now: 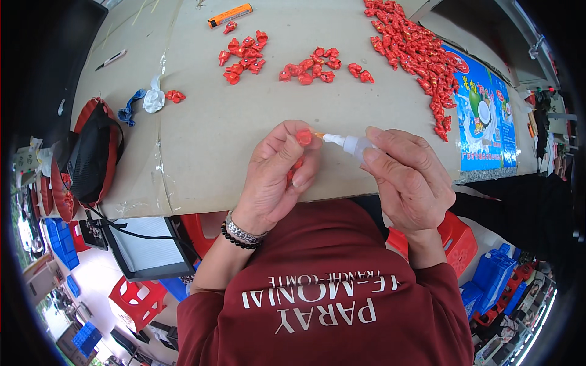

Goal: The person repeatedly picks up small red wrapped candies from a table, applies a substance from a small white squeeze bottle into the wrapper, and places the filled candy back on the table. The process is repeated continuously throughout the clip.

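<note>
This looks like a small assembly workshop: dozens of matching glossy red trinkets (pixel 406 43) lie heaped along the far right edge of a tan worktable (pixel 207 140), smaller clusters (pixel 244 55) of them sit toward its far edge, and a fine-tipped squeeze bottle (pixel 352 146) is held up by its near edge. The tabletop is patched with clear tape (pixel 163 177), and past its near corners stand red plastic stools (pixel 137 300) and blue plastic crates (pixel 493 277), with more goods crowded around.
</note>
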Available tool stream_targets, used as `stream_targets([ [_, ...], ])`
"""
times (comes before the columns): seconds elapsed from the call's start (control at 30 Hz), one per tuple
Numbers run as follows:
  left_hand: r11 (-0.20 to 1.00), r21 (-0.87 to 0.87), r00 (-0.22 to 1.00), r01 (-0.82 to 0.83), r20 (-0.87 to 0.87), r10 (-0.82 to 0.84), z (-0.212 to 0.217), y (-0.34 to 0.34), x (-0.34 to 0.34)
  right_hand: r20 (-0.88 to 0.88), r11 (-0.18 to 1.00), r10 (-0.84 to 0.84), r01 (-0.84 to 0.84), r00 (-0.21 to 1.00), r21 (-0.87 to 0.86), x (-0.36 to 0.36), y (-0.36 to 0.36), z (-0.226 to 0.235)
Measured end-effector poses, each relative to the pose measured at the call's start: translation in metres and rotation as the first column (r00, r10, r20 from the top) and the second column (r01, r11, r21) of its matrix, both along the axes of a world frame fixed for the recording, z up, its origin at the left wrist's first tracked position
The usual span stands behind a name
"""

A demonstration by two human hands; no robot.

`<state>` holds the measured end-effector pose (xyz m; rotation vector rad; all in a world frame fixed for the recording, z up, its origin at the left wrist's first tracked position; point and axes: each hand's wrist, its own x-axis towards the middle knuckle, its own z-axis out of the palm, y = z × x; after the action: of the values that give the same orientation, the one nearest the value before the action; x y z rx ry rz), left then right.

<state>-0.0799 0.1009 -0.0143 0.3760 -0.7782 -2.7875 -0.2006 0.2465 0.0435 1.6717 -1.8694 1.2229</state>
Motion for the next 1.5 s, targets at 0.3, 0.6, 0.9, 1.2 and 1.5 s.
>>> stream_targets([
  [0.3, 0.986, -0.143, 0.995, -0.088, 0.032, 0.093, 0.001, -0.002, 0.002, -0.011, 1.000, 0.003, -0.003, 1.000, 0.008, 0.001, 0.000, 0.001],
  [0.6, 0.955, -0.249, 0.984, -0.160, 0.035, 0.174, 0.008, -0.001, 0.001, -0.065, 0.996, -0.028, 0.023, 0.997, -0.081, 0.000, -0.002, -0.004],
  [0.9, 0.931, -0.312, 0.979, -0.191, 0.003, 0.202, 0.006, -0.001, 0.001, -0.014, 1.000, 0.003, -0.003, 1.000, 0.008, 0.002, 0.002, 0.001],
  [1.2, 0.839, -0.471, 0.957, -0.272, -0.039, 0.288, 0.005, -0.003, 0.001, -0.023, 1.000, -0.016, 0.016, 1.000, 0.020, 0.005, 0.003, 0.003],
  [1.5, 0.750, -0.576, 0.935, -0.325, -0.074, 0.348, 0.003, -0.003, 0.001, -0.042, 0.997, -0.032, 0.034, 0.999, 0.062, 0.007, 0.005, 0.004],
])
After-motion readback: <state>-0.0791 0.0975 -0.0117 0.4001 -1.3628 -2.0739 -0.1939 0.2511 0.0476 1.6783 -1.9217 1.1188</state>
